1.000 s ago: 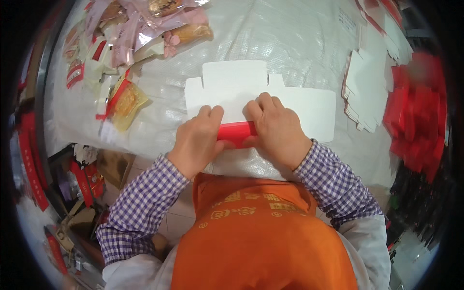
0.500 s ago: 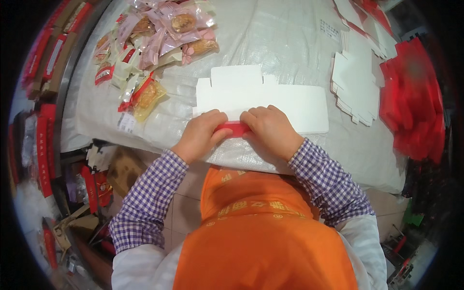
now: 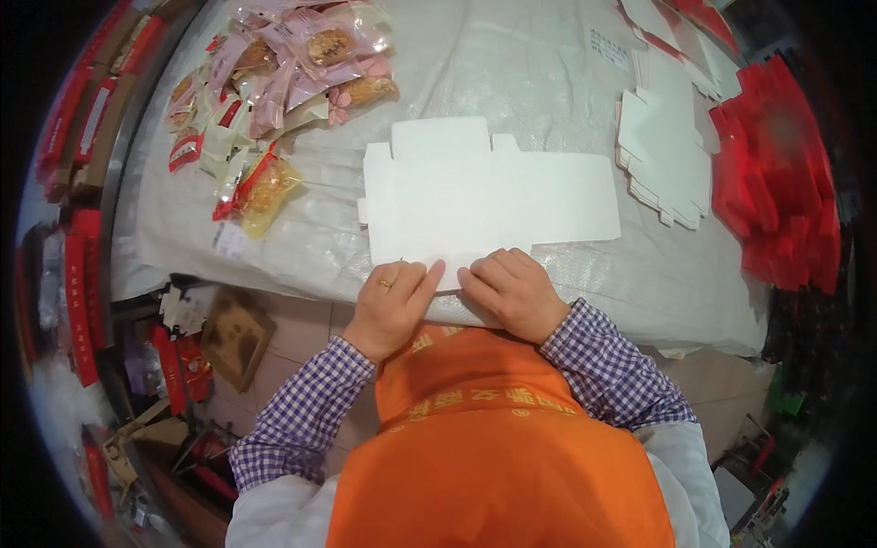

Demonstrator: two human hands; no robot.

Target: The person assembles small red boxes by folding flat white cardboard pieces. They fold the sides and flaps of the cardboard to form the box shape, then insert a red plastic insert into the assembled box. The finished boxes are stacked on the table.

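Note:
A flat white cardboard box blank point(image 3: 457, 196) with cut tabs lies with its white side up in front of me. My left hand point(image 3: 393, 300) has a ring on one finger and is closed at the blank's near flap, its thumb pointing toward the flap's middle. Opposite it, my right hand point(image 3: 513, 292) holds the same flap, fingers curled over its right part. A short stretch of white flap shows between the two thumbs. The fingertips under the edge are hidden.
Wrapped pastries point(image 3: 301, 82) lie heaped at the far left of the sheet-covered table point(image 3: 539, 100). To the right are stacked white box blanks point(image 3: 667, 151) and red folded pieces point(image 3: 776, 173). Red-and-brown boxes point(image 3: 96, 119) line the left side. An orange apron point(image 3: 493, 457) covers my front.
The near flap was folded up, showing its red side between my hands; now it lies down, white side up. Both hands have come closer to me with it.

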